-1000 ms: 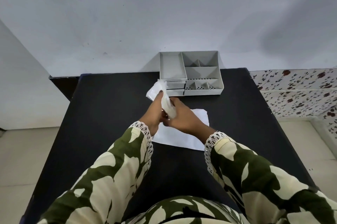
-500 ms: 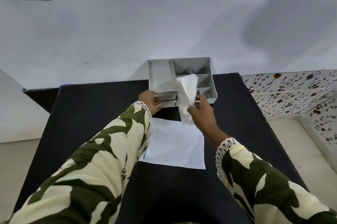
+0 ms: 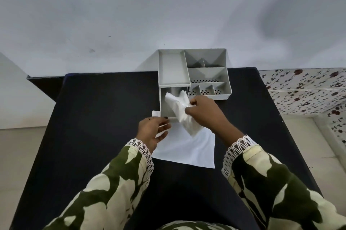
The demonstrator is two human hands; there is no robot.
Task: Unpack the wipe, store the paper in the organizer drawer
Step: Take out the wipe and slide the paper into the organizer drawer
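A grey organizer (image 3: 174, 67) stands at the table's far edge, its lower drawer (image 3: 165, 107) pulled out toward me. My right hand (image 3: 204, 112) grips crumpled white paper (image 3: 180, 108) and holds it over the open drawer, one end hanging past the drawer's front. My left hand (image 3: 152, 131) is at the drawer's front edge with fingers curled on it. A flat white wipe (image 3: 187, 147) lies spread on the black table (image 3: 93, 117) under both hands.
The organizer's top has several open compartments (image 3: 206, 74), some with perforated floors. A pale wall rises right behind the table. A patterned tiled ledge (image 3: 307, 91) lies to the right, bare floor to the left.
The drawer has slid out toward me with my left hand on its front. My right hand has brought the paper down over the open drawer.
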